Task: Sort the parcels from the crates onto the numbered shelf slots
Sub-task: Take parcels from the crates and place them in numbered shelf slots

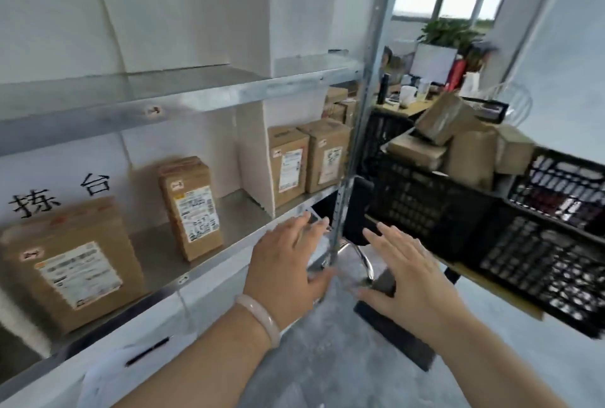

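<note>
Head view: left hand (288, 263) and right hand (415, 276) hover empty, fingers (397, 239) spread straight, beside the shelf post (353, 158). Beyond, parcels (458, 148) sit heaped in black crates (425, 207); tugging a lower one could topple the loose pile.

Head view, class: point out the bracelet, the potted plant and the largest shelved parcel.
bracelet (262, 318): head view, band's middle.
potted plant (448, 32): head view, leaves.
largest shelved parcel (77, 273): head view, front label.
</note>
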A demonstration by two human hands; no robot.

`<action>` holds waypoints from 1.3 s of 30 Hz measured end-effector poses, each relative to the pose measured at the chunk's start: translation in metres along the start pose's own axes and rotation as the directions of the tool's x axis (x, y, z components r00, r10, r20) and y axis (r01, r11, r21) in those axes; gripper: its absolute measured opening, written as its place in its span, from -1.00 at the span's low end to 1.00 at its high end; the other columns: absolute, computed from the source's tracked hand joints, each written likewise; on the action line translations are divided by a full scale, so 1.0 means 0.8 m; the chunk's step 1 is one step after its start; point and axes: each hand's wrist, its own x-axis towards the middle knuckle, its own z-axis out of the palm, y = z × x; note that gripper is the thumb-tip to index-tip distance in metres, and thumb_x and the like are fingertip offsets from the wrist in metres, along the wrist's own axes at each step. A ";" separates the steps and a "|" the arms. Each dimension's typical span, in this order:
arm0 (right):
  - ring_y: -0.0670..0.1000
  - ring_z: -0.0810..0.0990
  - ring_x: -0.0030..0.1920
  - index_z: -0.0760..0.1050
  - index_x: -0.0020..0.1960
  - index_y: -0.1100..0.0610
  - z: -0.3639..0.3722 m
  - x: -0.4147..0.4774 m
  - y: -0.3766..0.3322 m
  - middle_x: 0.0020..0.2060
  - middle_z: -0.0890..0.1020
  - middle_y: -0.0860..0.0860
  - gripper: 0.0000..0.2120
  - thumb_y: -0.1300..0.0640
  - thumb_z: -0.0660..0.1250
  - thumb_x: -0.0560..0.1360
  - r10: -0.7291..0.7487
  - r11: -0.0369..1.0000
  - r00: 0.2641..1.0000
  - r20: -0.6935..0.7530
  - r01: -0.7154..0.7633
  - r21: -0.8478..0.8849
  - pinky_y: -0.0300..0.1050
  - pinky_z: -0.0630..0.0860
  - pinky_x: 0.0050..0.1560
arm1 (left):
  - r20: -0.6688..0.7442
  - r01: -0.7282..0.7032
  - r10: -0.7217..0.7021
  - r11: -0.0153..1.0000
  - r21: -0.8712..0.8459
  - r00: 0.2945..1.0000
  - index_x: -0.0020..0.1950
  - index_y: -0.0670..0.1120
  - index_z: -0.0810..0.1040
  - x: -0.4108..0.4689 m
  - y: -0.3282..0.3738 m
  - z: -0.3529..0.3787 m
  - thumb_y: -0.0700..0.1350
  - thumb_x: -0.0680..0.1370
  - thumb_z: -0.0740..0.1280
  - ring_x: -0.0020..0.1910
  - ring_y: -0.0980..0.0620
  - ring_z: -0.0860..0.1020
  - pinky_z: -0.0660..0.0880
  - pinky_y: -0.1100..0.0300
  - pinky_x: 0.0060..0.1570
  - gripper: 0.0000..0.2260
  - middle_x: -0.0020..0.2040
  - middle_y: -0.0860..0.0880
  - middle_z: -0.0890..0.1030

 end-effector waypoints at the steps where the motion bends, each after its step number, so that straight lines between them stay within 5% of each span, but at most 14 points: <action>1: -0.08 -0.03 0.58 0.00 0.57 -0.23 -0.014 -0.009 0.029 0.58 0.06 -0.16 -0.11 -0.51 0.17 0.34 0.041 0.999 0.999 -0.017 -0.041 -0.011 -0.08 -0.13 0.54 | 0.002 -0.020 0.020 1.000 -0.019 1.000 0.55 0.08 0.29 0.022 0.024 0.013 0.22 0.51 0.32 0.44 -0.07 0.37 0.36 0.01 0.34 -0.37 0.49 -0.03 0.39; 4: -0.09 -0.10 0.58 -0.06 0.57 -0.24 -0.055 -0.040 0.107 0.58 0.00 -0.18 -0.07 -0.55 0.09 0.30 0.144 0.987 0.989 -0.046 -0.147 -0.068 -0.03 -0.16 0.55 | 0.013 -0.088 0.090 0.992 -0.087 0.996 0.57 0.09 0.25 0.074 0.096 0.051 0.25 0.53 0.26 0.49 -0.03 0.30 0.29 0.03 0.41 -0.36 0.52 -0.01 0.35; 14: -0.10 -0.09 0.57 -0.03 0.58 -0.21 -0.154 -0.092 0.263 0.58 0.03 -0.16 -0.12 -0.43 0.26 0.39 0.413 0.900 0.880 -0.235 -0.434 -0.046 -0.04 -0.10 0.55 | 0.000 -0.293 0.298 0.936 -0.193 0.954 0.55 0.08 0.28 0.208 0.265 0.132 0.32 0.49 0.13 0.48 -0.02 0.33 0.34 -0.01 0.40 -0.34 0.50 -0.04 0.38; 22: -0.38 -0.31 0.38 -0.16 0.53 -0.33 -0.157 -0.077 0.355 0.53 -0.08 -0.31 -0.15 -0.41 0.25 0.41 0.536 0.828 0.811 -0.234 -0.559 -0.045 -0.17 -0.21 0.49 | 0.056 -0.265 0.299 0.904 -0.335 0.952 0.57 0.17 0.18 0.311 0.315 0.218 0.27 0.52 0.27 0.50 0.06 0.22 0.27 0.08 0.41 -0.35 0.54 0.04 0.27; 27: -0.35 -0.27 0.40 -0.28 0.39 -0.45 -0.166 -0.029 0.412 0.42 -0.16 -0.39 -0.22 -0.46 0.18 0.40 0.592 0.783 0.769 -0.241 -0.619 -0.054 -0.24 -0.25 0.44 | 0.126 -0.255 0.334 0.872 -0.419 0.934 0.58 0.17 0.14 0.409 0.341 0.272 0.23 0.55 0.30 0.53 0.01 0.17 0.18 0.08 0.48 -0.35 0.57 0.01 0.22; 32: -0.33 -0.19 0.43 -0.15 0.52 -0.36 -0.184 0.041 0.474 0.46 -0.07 -0.37 -0.18 -0.45 0.19 0.40 0.600 0.775 0.754 -0.268 -0.631 -0.039 -0.22 -0.21 0.46 | 0.165 -0.237 0.346 0.855 -0.462 0.924 0.58 0.17 0.14 0.518 0.360 0.317 0.23 0.54 0.32 0.54 -0.03 0.15 0.19 0.03 0.47 -0.34 0.57 -0.02 0.19; 39: -0.16 -0.09 0.56 -0.13 0.52 -0.37 -0.174 0.124 0.544 0.55 -0.04 -0.31 -0.19 -0.48 0.15 0.38 0.646 0.749 0.726 -0.235 -0.663 0.012 0.02 0.00 0.57 | 0.359 -0.057 0.236 0.894 -0.445 0.903 0.59 0.13 0.10 0.644 0.389 0.371 0.31 0.53 0.25 0.53 -0.14 0.16 0.25 -0.07 0.45 -0.30 0.58 -0.04 0.10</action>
